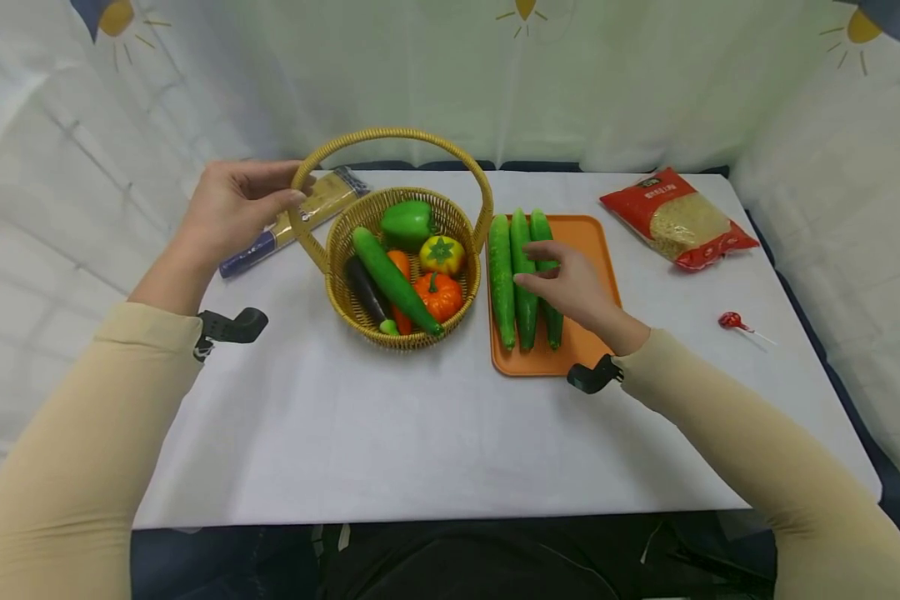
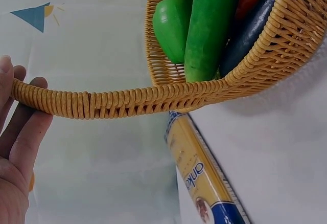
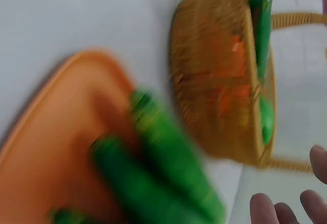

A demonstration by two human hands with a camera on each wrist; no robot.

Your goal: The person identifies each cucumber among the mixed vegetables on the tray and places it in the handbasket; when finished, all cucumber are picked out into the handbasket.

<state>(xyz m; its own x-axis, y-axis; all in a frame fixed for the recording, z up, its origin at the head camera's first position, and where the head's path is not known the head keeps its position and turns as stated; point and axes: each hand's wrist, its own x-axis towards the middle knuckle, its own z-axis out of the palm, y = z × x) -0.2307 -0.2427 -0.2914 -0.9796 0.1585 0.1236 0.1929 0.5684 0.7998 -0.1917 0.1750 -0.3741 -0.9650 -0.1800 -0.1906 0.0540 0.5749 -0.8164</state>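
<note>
— Three cucumbers (image 1: 523, 279) lie side by side on the orange tray (image 1: 596, 250), head view. Why the neat row?

— Parallel and touching, they take up only the tray's left half. The right hand (image 1: 573, 287) hovers over them, fingers loosely extended and slightly apart, fingertips at the middle one; it grips nothing.

— And the left hand (image 1: 232, 208)?

— It meets the wicker basket (image 1: 345, 250) at its handle (image 1: 397, 137), fingers curled at the hoop's left end, seemingly to steady it. The basket stands on the white counter (image 1: 420, 433) just left of the tray, holding a fourth cucumber (image 1: 393, 279), a green pepper (image 1: 407, 222), a small pumpkin (image 1: 438, 296), a yellow tomato-like piece (image 1: 441, 254) and a dark eggplant (image 1: 365, 292).

— Left wrist view?

— The handle (image 2: 102, 104) rests across the fingers (image 2: 23, 132), which wrap it from behind. The basket's cucumber (image 2: 209, 24) leans on the rim beside the pepper (image 2: 172, 27). A spaghetti packet (image 2: 202, 178) lies on the counter beyond.

— Right wrist view?

— Blurred. Fingertips (image 3: 263, 208) show spread at the lower right, holding nothing, with green cucumbers (image 3: 168, 162) on the tray (image 3: 46, 147) and the basket (image 3: 219, 81) close beside.

— Anything else?

— Back in the head view: a red noodle bag (image 1: 678, 218) and a lollipop (image 1: 735, 322), well apart at the right.
</note>
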